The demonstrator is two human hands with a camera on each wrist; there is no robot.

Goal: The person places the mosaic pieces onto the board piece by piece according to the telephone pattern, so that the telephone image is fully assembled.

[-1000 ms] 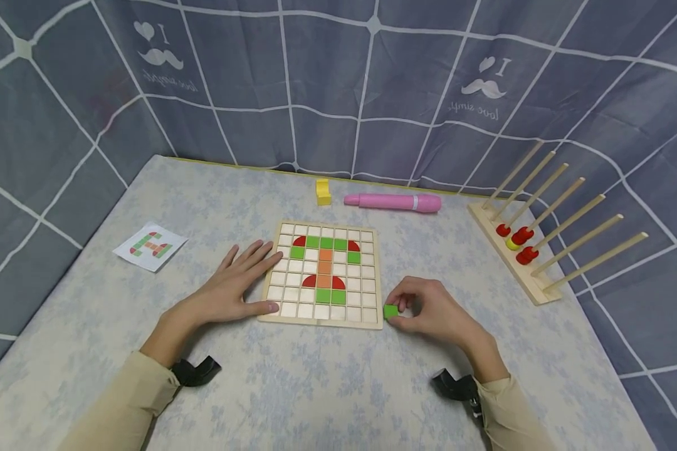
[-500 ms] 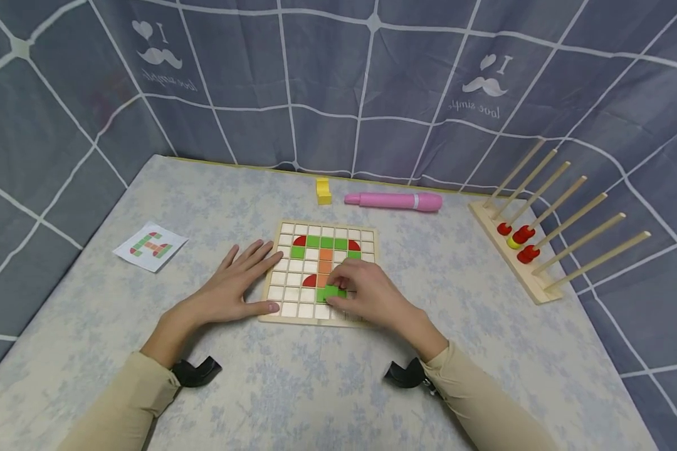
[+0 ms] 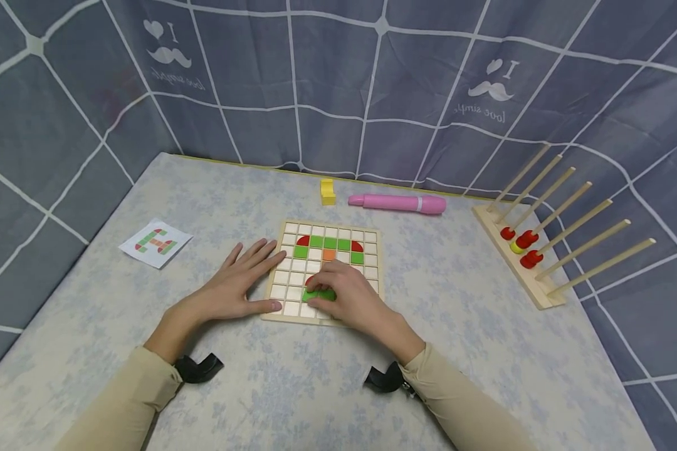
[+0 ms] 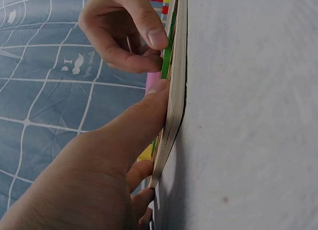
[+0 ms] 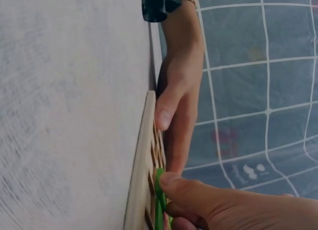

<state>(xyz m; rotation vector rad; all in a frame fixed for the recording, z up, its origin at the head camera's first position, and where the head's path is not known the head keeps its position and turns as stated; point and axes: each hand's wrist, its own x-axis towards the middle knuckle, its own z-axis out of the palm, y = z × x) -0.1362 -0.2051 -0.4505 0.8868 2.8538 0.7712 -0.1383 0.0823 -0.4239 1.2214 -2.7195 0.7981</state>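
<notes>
My right hand [image 3: 352,291] bends over the lower middle of a gridded wooden board [image 3: 370,248] and pinches a green square tile [image 3: 308,296] between thumb and fingers. That tile lies at a cell left of another green one [image 3: 328,294]. Close up, the right wrist view has the thumb against the green tile [image 5: 159,183]. Spread fingers of my left hand [image 3: 231,282] rest on the board's left edge, its thumb at the lower corner. Green, red quarter-round and orange [image 3: 329,255] tiles fill cells further up. The right hand hides several cells beneath it.
A card [image 3: 157,243] printed with a coloured tile pattern lies at the left. Behind the board stand a yellow block [image 3: 328,193] and a pink pen-shaped thing [image 3: 397,203]. At the right is a wooden peg rack [image 3: 520,263] with red and yellow beads.
My right hand has carried the green tile from the table right of the board, across it, to the lower middle. The left hand has stayed in place. The head view shifted slightly.
</notes>
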